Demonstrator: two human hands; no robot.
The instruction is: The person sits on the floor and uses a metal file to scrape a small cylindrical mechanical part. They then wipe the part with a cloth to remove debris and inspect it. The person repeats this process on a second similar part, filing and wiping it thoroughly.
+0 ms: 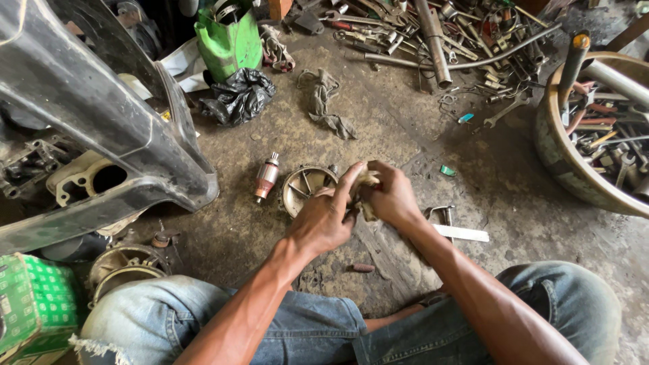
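Both of my hands meet over the oily concrete floor, in front of my knees. My left hand [326, 217] and my right hand [391, 198] are closed together around a dirty beige rag [367, 184], which seems wrapped over a small part that I cannot make out. Just behind my left hand lies a round metal cover [304, 186] with spokes. A small motor armature [266, 178] with copper windings lies to its left.
A black motorcycle body panel [101, 128] fills the left side. A green box [34, 304] sits at the lower left, a green container [230, 40] and black bag [238, 98] farther back. Tools and pipes [439, 40] are piled at the back, and a tool-filled basin [574, 169] stands at the right.
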